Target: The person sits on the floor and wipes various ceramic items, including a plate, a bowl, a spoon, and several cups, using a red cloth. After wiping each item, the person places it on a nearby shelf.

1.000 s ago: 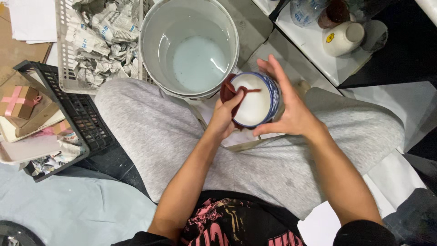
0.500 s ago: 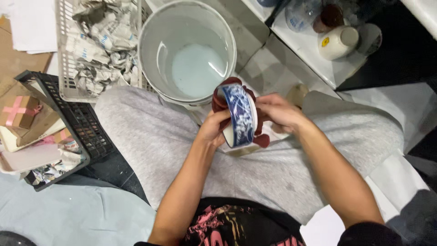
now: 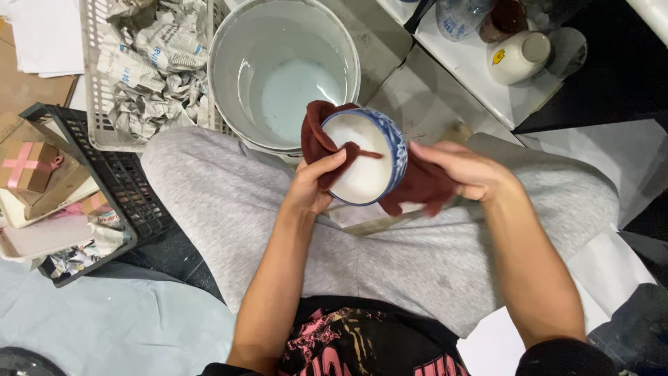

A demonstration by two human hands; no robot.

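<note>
I take the large pale-grey plastic bucket (image 3: 284, 73), with a little milky water in its bottom, as my landmark. Just below its near rim, over the lap in grey sweatpants (image 3: 390, 278), sits the small round ceramic bowl, white inside with a blue-patterned outer wall (image 3: 364, 165), tilted so its open mouth faces up at me. I judge the tilt gives the cloth free reach to the inside. My left hand (image 3: 311, 186) has its grip closed, pinching a fold of the dark red-brown cloth (image 3: 417, 184) against the bowl's rim and inner wall. My right hand (image 3: 467, 170) cups the bowl's far side through the same cloth, fingers curled shut, steadying it from behind. Left of the bucket a white plastic crate of crumpled newspaper (image 3: 149, 66) stands; right of the bucket, a squat cream ceramic bottle (image 3: 516, 57) rests on a white sheet.
</note>
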